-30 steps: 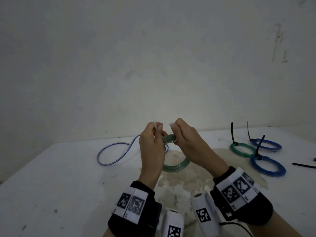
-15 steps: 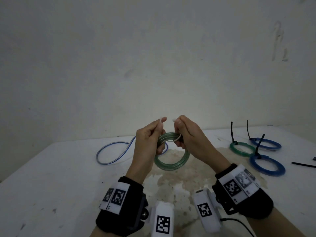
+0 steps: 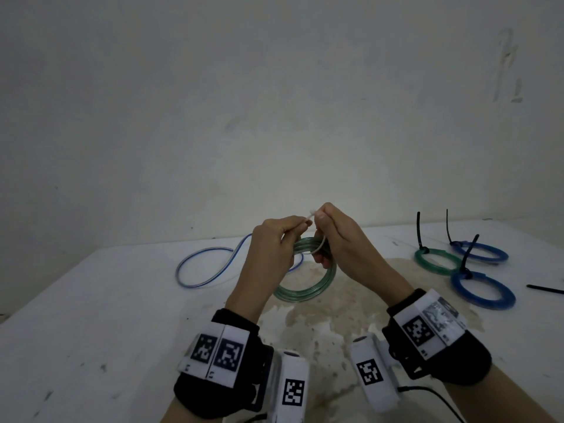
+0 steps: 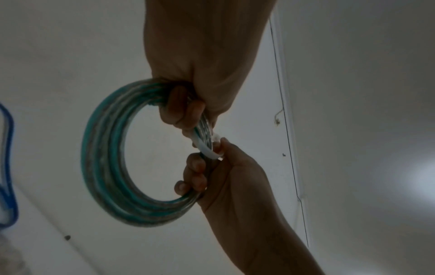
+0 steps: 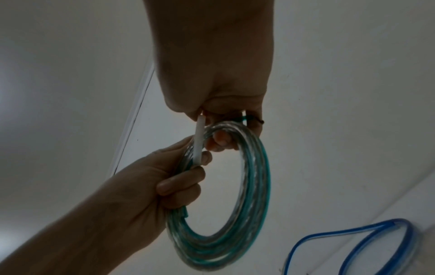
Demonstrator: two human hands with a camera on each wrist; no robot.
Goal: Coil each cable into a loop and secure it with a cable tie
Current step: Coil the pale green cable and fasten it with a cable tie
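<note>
A coil of green cable hangs upright above the white table, held between both hands. My left hand curls its lower fingers round the coil's left side and pinches one end of a white cable tie. My right hand pinches the other end, with its lower fingers hooked on the coil. The white tie wraps round the strands at the top of the coil. Its two ends meet between my fingertips above the coil.
A loose blue cable lies on the table behind my left hand. At the right lie a tied green coil and two tied blue coils with black ties standing up. A loose black tie lies at the right edge.
The two tie ends, apart half a second ago, now meet between my fingertips. My hands have closed together over the top of the green coil.
</note>
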